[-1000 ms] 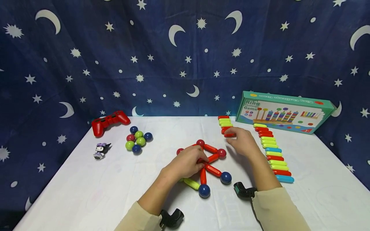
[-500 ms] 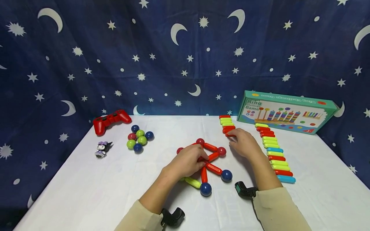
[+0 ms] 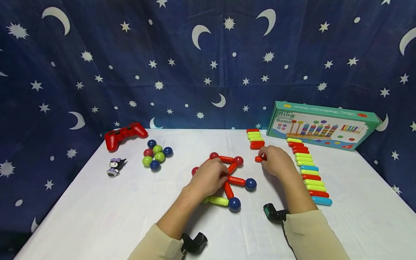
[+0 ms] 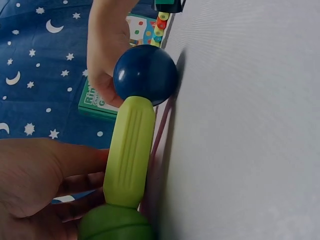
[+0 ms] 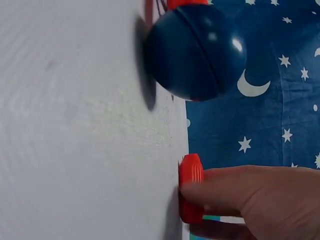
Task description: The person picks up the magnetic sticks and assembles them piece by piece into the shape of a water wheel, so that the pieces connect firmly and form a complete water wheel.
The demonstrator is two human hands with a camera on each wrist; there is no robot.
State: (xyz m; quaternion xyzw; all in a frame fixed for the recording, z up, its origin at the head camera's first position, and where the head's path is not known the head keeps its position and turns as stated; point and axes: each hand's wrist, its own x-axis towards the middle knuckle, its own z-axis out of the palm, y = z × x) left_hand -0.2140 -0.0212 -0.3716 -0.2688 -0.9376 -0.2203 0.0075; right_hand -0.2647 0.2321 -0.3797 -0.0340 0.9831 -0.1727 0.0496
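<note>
My left hand [image 3: 209, 178] grips the middle of a flat magnetic stick-and-ball structure [image 3: 236, 181], its fingers covering the centre. Red balls [image 3: 238, 161] and red sticks form its far part. Toward the front lie two blue balls [image 3: 234, 204] and a yellow-green stick [image 3: 219, 200]; in the left wrist view this stick [image 4: 130, 150] joins a blue ball [image 4: 146, 75] to a green ball [image 4: 116, 224]. To the right, my right hand [image 3: 276, 160] pinches a loose red stick [image 3: 258, 159], seen low over the white tabletop in the right wrist view between thumb and fingers [image 5: 220, 194].
Loose blue, green and red balls [image 3: 159, 157] cluster at left, near a red game controller [image 3: 125, 135] and a small figurine [image 3: 115, 167]. Short sticks [image 3: 254, 135] lie in a row behind my right hand, a longer row [image 3: 310, 177] right of it. A green box [image 3: 320, 126] stands behind.
My right hand has drawn the red stick away from the short row, toward the front. The structure has turned counterclockwise under my left hand and shifted a little left.
</note>
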